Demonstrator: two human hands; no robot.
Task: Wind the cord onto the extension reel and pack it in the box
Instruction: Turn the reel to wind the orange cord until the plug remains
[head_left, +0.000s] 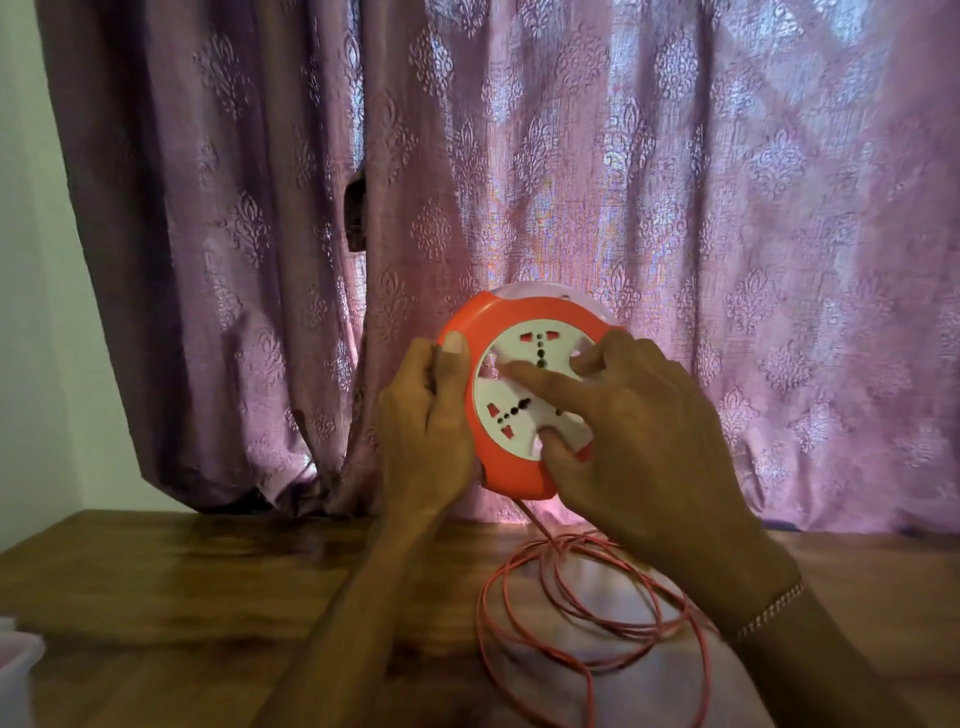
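1. Nearest the camera, loose loops of red cord (582, 613) are lying on the wooden tabletop (182, 597), partly crossed and hidden by the right forearm, where a bracelet (769, 610) is being worn at the wrist.
2. The orange extension reel (498, 462) is being held upright above the tabletop, its white socket face (535, 384) turned toward the camera.
3. The reel's left rim is being clasped by the left hand (426, 415), thumb curled over the front edge.
4. The socket face is being pressed by the right hand (639, 441), fingers spread and bent onto the disc; much of the face is being covered.
5. A mauve patterned curtain (519, 156) is hanging behind, and a white container's (15, 660) corner is showing at the lower left.
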